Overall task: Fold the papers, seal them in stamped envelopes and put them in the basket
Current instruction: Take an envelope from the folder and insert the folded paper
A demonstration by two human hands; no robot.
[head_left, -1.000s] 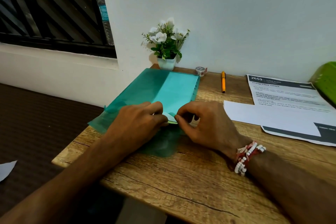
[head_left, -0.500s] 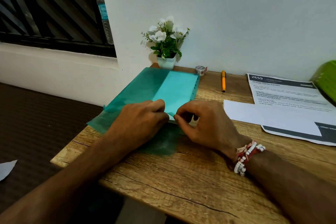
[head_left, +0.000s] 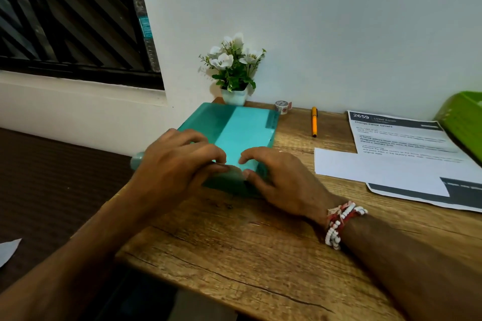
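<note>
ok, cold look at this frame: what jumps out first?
Both hands, left and right, pressed down side by side on a teal plastic folder at the desk's left end, fingertips meeting over a pale sheet inside it. Behind the folder, a small white pot of white flowers against the wall. To the right, printed papers lie flat, with a bright green basket at the frame edge.

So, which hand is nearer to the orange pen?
Right. The right hand lies on the teal folder, below-left of the orange pen; the left hand is farther left.
</note>
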